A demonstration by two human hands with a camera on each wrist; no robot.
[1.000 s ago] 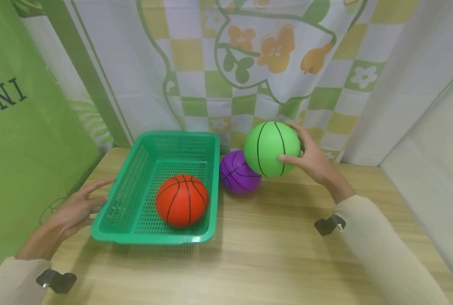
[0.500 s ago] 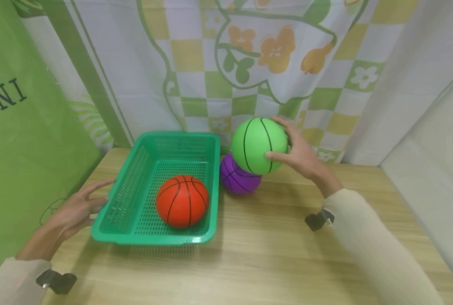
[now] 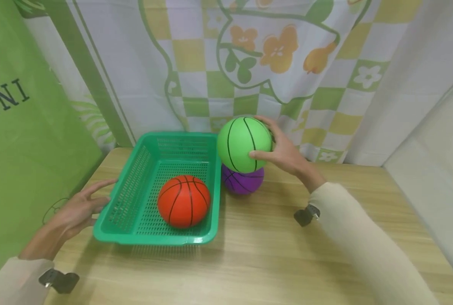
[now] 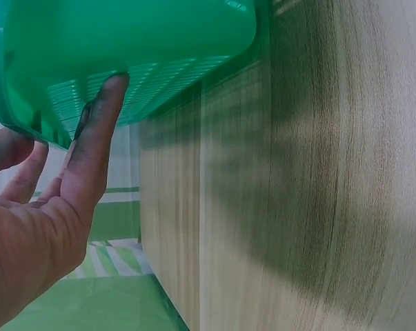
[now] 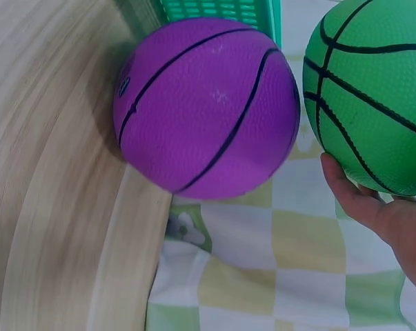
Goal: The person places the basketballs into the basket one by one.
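Head view: your right hand (image 3: pixel 285 154) grips the green ball (image 3: pixel 241 146), off the table (image 3: pixel 272 254), by the rear right corner of the basket (image 3: pixel 154 239). Curtain (image 3: pixel 196 84) close behind; tabletop runs right to the pale wall (image 3: pixel 436 156). Your left hand (image 3: pixel 75 212) has fingers spread at the basket's left side. Green hides the top of the purple ball (image 3: pixel 243 182). Three balls, one basket, red ball (image 3: pixel 184 201) inside. Left wrist: one finger against slotted outer wall; basket cropped up top. Right wrist: slim green-purple gap; green cropped, some gripping fingers hidden.
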